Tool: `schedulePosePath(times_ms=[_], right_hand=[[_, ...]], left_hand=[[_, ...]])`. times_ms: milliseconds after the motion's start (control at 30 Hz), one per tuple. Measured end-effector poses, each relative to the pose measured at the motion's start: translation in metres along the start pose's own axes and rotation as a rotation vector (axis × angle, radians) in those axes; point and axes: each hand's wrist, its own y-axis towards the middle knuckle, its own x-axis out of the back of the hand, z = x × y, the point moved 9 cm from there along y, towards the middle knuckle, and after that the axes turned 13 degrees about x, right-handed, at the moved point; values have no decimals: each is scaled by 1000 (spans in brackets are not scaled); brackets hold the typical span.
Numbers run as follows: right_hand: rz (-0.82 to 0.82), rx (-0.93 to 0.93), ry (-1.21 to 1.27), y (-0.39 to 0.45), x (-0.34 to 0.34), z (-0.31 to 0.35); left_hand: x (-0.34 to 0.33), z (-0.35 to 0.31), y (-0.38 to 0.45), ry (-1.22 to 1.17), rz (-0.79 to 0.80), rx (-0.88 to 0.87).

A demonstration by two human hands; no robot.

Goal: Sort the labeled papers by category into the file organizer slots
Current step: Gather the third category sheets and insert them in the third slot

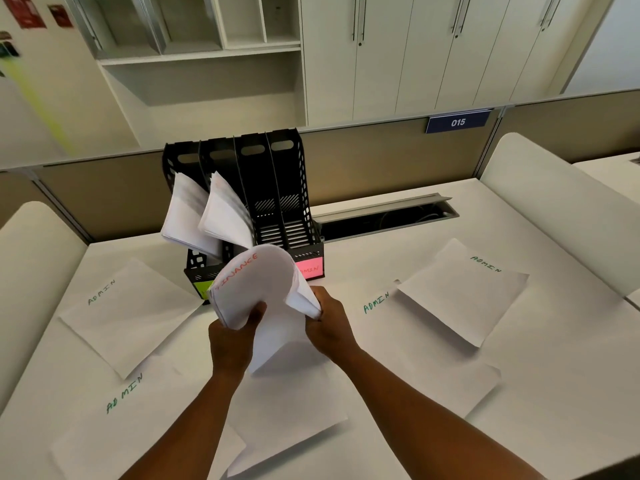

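Observation:
A thin stack of white papers marked FINANCE (258,282) in red is bent into an arch just in front of the black file organizer (277,188). My left hand (232,341) grips its left edge and my right hand (329,323) pinches its right edge. The organizer's two left slots hold curled white sheets (207,216); its two right slots look empty. A pink label (310,268) reading ADMIN and a green label (202,289) sit on its front. Several sheets marked ADMIN in green lie flat on the desk, at the left (128,313), the front left (138,410) and the right (460,292).
A beige partition runs behind the organizer, with a blue sign 015 (458,121). An open cable trough (384,220) lies in the desk to the organizer's right. Rounded white dividers rise at the desk's left (31,258) and right (554,202). Cabinets stand beyond.

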Motion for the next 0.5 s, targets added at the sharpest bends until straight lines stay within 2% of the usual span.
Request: schedulePosePath(times_ms=[133, 267, 500], right_hand=[[8, 27, -51, 6, -1, 5], [64, 5, -205, 1, 0, -1], [-77, 159, -461, 22, 28, 25]], left_hand=[[-4, 1, 6, 54, 25, 23], [-3, 9, 7, 143, 36, 29], [8, 3, 17, 38, 57, 54]])
